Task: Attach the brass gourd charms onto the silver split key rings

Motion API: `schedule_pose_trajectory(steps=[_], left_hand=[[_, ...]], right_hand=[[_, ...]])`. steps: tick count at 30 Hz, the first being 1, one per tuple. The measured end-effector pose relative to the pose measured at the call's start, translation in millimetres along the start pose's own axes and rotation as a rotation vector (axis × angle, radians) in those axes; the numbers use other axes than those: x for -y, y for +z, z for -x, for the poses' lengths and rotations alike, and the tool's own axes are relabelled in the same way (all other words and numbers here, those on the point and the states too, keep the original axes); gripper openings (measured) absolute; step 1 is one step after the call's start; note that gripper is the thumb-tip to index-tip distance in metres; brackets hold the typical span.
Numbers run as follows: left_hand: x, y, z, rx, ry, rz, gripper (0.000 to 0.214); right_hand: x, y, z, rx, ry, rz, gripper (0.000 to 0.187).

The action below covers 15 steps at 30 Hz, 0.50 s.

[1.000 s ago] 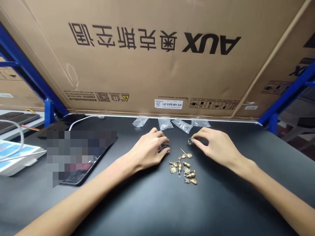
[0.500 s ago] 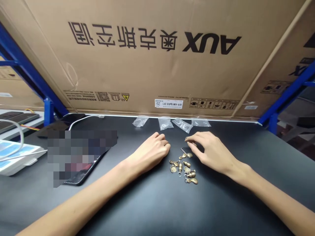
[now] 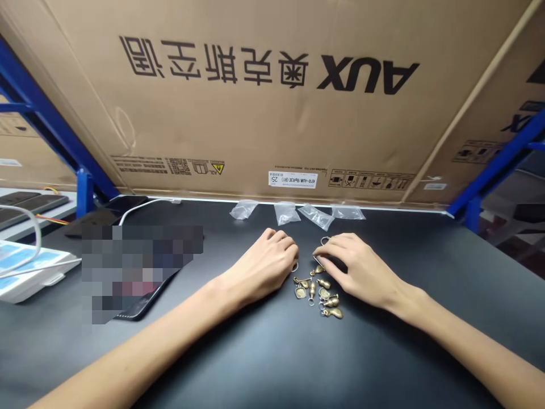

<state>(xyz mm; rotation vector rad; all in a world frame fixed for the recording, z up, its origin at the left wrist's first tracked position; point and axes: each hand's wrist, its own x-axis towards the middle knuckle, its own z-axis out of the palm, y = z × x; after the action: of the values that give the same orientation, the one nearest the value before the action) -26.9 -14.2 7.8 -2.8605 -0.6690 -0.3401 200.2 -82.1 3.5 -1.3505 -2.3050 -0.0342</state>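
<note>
A cluster of small brass charms (image 3: 318,292) lies on the black table (image 3: 272,352) between my hands. My left hand (image 3: 266,264) rests knuckles-up with its fingers curled, and a thin metal key ring (image 3: 294,266) peeks out at its fingertips. My right hand (image 3: 355,268) is bent over the top of the cluster, its fingertips pinched down on the uppermost brass charm (image 3: 319,268). A second metal ring (image 3: 326,240) lies on the table just behind the right hand's fingers.
Several small clear plastic bags (image 3: 285,213) lie along the table's back edge, under a big cardboard box (image 3: 272,113). A dark tablet (image 3: 136,272) and white cables (image 3: 140,207) sit at the left. Blue shelf posts (image 3: 85,193) stand at both sides.
My right hand has dropped from the ring at the back and moved left onto the top charm. That ring now lies on the table. My left hand has shifted slightly right toward the charms.
</note>
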Motion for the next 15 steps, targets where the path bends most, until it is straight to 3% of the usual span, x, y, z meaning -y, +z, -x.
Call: schedule_pose_trajectory(steps=[4, 10, 15], left_hand=[[-1.9, -7.5, 0.6, 0.015, -0.005, -0.001, 0.025], [-5.1, -2.4, -1.7, 0.046, 0.05, -0.121, 0.023], [-6.1, -2.6, -0.8, 0.047, -0.01, 0.03, 0.023]], right_hand=[[-0.1, -0.7, 0.6, -0.001, -0.022, 0.006, 0.022], [0.4, -1.2, 0.5, 0.005, -0.031, -0.001, 0.021], [-0.1, -0.7, -0.6, 0.01, -0.043, -0.004, 0.02]])
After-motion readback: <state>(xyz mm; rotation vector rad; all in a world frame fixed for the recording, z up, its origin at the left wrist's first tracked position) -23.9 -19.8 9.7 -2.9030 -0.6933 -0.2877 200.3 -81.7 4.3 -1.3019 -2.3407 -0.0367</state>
